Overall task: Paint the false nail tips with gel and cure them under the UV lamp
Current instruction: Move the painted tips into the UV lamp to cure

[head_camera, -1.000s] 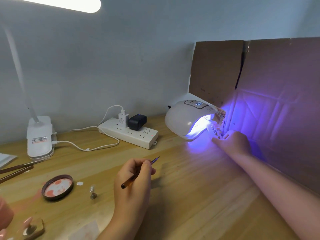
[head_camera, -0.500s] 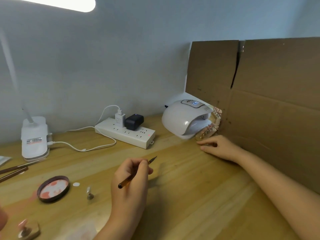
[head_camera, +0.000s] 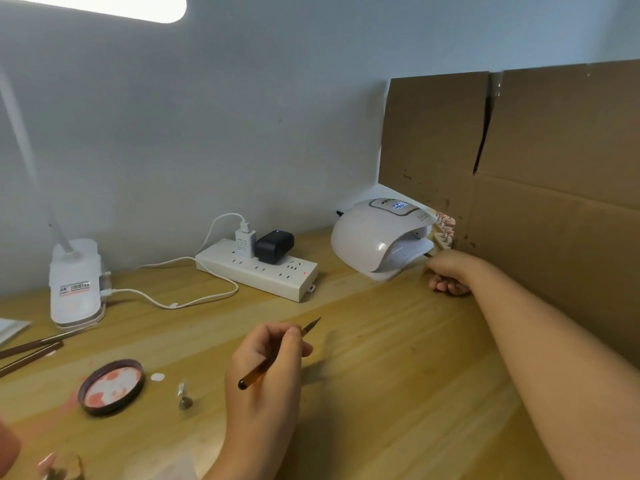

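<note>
Two hands at work, well apart. Left hand (head_camera: 266, 368) at six o'clock pinches a slim amber brush (head_camera: 277, 355) between thumb and curled fingers, pen-style, dark pointed tip aimed up toward one o'clock and off the table (head_camera: 398, 393), presumably so wet gel touches nothing. Right hand (head_camera: 450, 275) sits at three o'clock, right at the mouth of the lamp (head_camera: 370, 237), fingers curled under; whether they grip anything, I cannot tell (the palm hides it). Lamp is a smooth white plastic dome, display lit, no glow in its opening. Nail tips (head_camera: 445, 228) stand on little stems on a pale strip at the lamp's far side, tight against the cardboard (head_camera: 536, 202), which looks placed as a screen beside the lamp. That hand, I'd judge, is there to feed or fetch the strip. At eight o'clock lies a round dark-rimmed lid (head_camera: 111, 386) smeared pink and white, likely a palette. Table is glossy pale wood.
</note>
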`<state>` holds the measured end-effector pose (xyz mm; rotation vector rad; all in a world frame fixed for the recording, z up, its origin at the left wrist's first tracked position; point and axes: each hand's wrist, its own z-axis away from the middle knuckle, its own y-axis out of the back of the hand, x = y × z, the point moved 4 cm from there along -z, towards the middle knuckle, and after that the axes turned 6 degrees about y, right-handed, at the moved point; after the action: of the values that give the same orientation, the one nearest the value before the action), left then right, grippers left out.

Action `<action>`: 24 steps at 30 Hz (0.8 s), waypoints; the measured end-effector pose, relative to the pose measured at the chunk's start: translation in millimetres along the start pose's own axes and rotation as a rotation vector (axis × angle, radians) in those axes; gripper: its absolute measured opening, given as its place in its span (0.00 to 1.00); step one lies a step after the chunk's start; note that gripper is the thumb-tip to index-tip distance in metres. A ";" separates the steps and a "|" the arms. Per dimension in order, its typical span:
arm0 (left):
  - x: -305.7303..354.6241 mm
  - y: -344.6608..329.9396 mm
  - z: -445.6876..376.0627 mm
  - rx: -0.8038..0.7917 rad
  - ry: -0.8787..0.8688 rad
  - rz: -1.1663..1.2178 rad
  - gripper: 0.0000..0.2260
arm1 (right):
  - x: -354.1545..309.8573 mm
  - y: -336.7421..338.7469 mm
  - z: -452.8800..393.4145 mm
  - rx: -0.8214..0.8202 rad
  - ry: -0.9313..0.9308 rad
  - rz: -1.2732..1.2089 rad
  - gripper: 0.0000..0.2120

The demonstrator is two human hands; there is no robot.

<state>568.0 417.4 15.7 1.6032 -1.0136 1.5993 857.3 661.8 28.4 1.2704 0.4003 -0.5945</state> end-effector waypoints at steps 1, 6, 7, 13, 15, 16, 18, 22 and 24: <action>0.7 0.3 0.1 -0.001 0.001 0.000 0.10 | 0.0 0.7 -0.3 0.013 0.005 -0.023 0.08; 3.0 -0.6 -1.1 0.001 -0.002 -0.024 0.09 | 5.3 0.5 10.3 0.178 0.215 -0.159 0.27; 2.9 -0.5 -1.8 0.008 0.001 -0.026 0.09 | 5.3 -2.6 16.5 0.217 0.257 -0.143 0.27; 3.5 5.2 1.6 0.045 0.049 0.070 0.08 | -33.9 -24.4 84.3 0.390 0.540 0.295 0.14; 9.4 7.7 9.1 0.066 0.051 0.119 0.07 | -60.6 -32.0 117.8 0.479 0.666 0.427 0.10; 14.7 10.1 14.3 0.073 0.033 0.134 0.07 | -73.6 -36.2 135.1 0.516 0.725 0.440 0.09; 27.3 21.1 26.7 0.082 -0.019 0.165 0.07 | -99.6 -46.4 169.3 0.559 0.855 0.415 0.07; 57.2 73.1 57.7 0.061 -0.133 0.242 0.04 | -145.4 -78.2 226.1 0.508 1.017 0.302 0.11; 67.7 112.9 70.7 0.100 -0.187 0.216 0.04 | -165.8 -98.9 249.1 0.450 1.053 0.242 0.10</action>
<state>502.1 295.4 71.4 1.7878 -1.2596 1.6873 655.4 435.7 114.7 1.9832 0.9916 0.2692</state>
